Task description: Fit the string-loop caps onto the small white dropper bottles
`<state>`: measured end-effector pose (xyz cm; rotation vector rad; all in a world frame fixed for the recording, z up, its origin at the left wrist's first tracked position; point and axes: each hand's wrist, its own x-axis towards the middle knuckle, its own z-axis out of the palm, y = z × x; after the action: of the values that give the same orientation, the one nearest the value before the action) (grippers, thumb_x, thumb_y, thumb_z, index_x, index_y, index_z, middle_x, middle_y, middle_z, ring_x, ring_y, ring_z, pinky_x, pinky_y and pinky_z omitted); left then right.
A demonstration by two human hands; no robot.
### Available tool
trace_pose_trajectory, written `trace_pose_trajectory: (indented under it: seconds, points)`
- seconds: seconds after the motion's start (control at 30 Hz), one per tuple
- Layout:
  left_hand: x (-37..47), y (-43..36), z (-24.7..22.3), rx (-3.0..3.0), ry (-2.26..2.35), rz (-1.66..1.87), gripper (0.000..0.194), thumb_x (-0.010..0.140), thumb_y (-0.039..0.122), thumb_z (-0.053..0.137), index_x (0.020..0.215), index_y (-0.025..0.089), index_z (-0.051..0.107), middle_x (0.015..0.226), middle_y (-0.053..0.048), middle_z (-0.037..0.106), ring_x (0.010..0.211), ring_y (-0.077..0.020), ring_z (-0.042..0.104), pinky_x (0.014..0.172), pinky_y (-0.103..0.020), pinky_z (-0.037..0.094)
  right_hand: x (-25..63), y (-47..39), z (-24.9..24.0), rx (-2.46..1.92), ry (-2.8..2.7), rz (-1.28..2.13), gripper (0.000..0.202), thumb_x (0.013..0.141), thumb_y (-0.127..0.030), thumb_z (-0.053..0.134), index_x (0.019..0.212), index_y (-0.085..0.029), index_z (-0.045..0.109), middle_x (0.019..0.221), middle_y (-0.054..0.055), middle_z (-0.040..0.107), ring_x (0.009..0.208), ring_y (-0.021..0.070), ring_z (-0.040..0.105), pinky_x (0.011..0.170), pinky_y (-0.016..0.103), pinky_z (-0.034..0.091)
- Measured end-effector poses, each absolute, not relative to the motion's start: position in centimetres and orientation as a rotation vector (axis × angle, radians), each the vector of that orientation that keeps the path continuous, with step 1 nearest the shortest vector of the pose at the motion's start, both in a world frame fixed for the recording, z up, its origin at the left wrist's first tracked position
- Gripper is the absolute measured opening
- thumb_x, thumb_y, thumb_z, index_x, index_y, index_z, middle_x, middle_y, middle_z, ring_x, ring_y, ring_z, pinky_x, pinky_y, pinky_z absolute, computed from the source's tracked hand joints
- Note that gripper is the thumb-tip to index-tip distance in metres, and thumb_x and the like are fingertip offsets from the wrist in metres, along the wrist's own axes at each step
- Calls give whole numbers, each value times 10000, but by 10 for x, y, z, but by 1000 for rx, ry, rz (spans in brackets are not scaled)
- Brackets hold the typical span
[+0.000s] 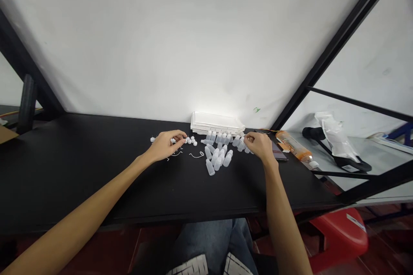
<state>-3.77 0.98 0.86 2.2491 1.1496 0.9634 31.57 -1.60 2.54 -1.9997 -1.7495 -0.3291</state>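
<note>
My left hand (168, 144) is over the left part of the black table, thumb and forefinger drawn together beside a small pile of white caps (192, 140). Whether a cap is between those fingertips is too small to tell. My right hand (260, 145) is closed in a pinch at the right end of a row of small translucent plastic bottles (220, 138); what it pinches is hidden. More such bottles (217, 161) lie and stand in a loose cluster between the hands. Thin white curved strips (197, 155) lie near my left hand.
A stack of white flat sheets or trays (217, 123) rests against the wall behind the bottles. To the right are a dark notebook-like item (279, 153), an orange-labelled clear bottle (298, 149) and a black metal frame (361, 103). A red stool (342, 234) stands below the table (80, 172).
</note>
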Motion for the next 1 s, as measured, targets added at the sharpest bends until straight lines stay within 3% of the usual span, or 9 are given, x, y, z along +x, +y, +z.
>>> trace_pose_trajectory:
  seconds: [0.13,0.33,0.6,1.0]
  points:
    - [-39,10,9,2346,1407,949,281,876,414,500,985,231,684,939,-10,723,653,-148,612,650,-291,462,313,-17,27,-2067,-1740,-341,223,755,-243,533,823,-217,744,761,50,710,753,203,618,575,260,274]
    - [-44,15,11,2486,1525,918,259,886,335,457,915,222,688,935,-28,723,911,-220,622,769,-336,446,314,-16,27,-2094,-1732,-355,219,768,-254,526,822,-225,736,789,42,719,761,205,622,574,265,264]
    - [-52,21,12,2590,1505,833,309,884,334,449,824,205,723,969,-52,722,934,-236,610,821,-376,455,314,-17,26,-2066,-1697,-357,221,785,-258,530,839,-223,742,777,50,720,784,223,640,574,266,278]
    - [-58,31,3,2655,1513,565,322,880,361,458,969,222,735,1050,-68,697,995,-260,602,844,-388,440,315,-17,24,-1768,-1622,-323,230,785,-304,531,815,-200,734,658,29,671,680,188,625,601,257,363]
